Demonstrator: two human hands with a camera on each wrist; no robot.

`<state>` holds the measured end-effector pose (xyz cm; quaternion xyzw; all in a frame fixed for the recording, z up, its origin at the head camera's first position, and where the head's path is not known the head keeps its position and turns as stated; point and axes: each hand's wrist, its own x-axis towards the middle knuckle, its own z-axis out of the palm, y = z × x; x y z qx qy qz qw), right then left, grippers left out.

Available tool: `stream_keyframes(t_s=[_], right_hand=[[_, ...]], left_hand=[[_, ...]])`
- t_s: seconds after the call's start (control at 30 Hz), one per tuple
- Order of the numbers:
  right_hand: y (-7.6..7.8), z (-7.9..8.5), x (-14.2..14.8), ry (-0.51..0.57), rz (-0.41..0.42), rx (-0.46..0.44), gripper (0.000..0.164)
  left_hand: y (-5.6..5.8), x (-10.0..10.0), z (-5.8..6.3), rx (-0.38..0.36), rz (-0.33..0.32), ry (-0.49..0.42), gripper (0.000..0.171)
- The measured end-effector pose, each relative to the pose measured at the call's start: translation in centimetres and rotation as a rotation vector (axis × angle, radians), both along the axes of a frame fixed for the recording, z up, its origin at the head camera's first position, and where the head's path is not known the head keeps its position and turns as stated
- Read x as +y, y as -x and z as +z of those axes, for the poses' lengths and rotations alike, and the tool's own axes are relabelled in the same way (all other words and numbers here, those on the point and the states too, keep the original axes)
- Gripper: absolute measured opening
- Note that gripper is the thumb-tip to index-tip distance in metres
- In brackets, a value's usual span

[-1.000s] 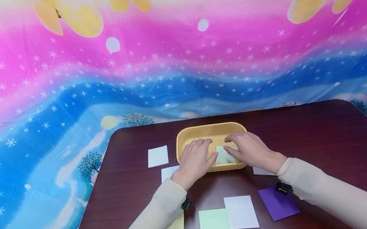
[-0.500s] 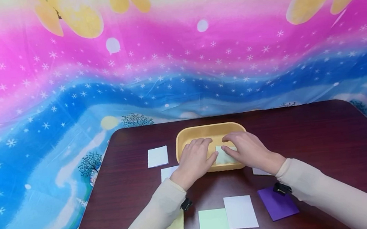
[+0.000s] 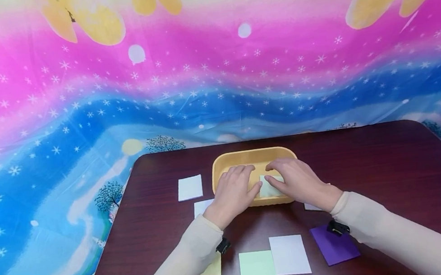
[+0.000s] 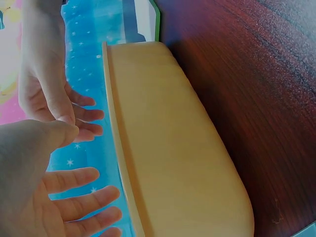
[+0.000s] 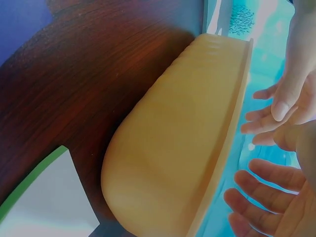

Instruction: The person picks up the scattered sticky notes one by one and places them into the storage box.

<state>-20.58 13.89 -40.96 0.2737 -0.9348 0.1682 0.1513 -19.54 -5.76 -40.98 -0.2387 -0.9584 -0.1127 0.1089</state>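
Basin of smooth yellow material, oblong with rounded corners, stands on the dark reddish-brown wood-grained desk. Inside it, in the near right part, is a pale green square piece, partly covered by the right hand. That hand is over the basin's right side and the left hand is over its left side; both are spread, fingers apart and gently bent, thumbs toward each other. The wrist views show the fingers above the basin's rim.

A white square card lies left of the basin. Another white card is at the basin's near left corner, partly hidden by the left arm, and a third white card is by its near right corner, beneath the right wrist. On the person's side of the basin are a yellow card, mostly under the left sleeve; a mint green rectangular card meeting the edge of a white rectangular card; and, farther right, a purple square card. Behind the basin hangs a pink and blue snowflake-printed cloth.
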Motion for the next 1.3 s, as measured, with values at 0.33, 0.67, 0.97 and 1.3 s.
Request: stream_keyframes(t_s=[0.33,0.67,0.97,1.3], right_hand=[[-0.1,-0.3,-0.3,0.013,0.019,0.014,0.029],[-0.1,-0.5,-0.7,0.018,0.027,0.024,0.029],[-0.1,-0.6,-1.1,0.026,0.042,0.036,0.028],[-0.1,-0.5,-1.6,0.038,0.064,0.022,0.029]], left_hand=[[-0.2,-0.5,-0.2,-0.017,0.014,-0.001,0.052],[-0.2,-1.1,-0.2,0.014,0.009,-0.016,0.051],[-0.3,-1.7,-0.1,0.022,0.004,-0.031,0.052],[-0.2,-2.4,0.1,-0.004,0.054,-0.022,0.053]])
